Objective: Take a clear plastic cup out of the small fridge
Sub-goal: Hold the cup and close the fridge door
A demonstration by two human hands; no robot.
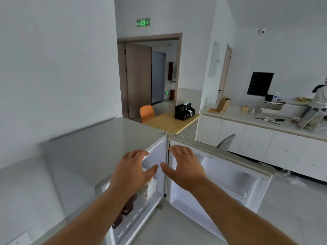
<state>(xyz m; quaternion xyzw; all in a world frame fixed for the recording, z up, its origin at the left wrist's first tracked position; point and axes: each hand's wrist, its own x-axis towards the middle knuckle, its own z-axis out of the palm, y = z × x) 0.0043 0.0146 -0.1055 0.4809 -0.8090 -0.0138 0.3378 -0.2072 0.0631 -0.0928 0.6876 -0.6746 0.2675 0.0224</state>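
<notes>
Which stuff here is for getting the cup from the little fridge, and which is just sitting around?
For the job:
small fridge, standing open
fridge door, swung wide
left hand, open
right hand, open
No clear cup shows plainly yet.

Just lying about:
orange chair
black organizer on the wooden table
white counter
exit sign

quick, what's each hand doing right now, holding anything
Left hand: open, fingers spread, holding nothing, in front of the open fridge.
Right hand: open, fingers spread, holding nothing.
</notes>
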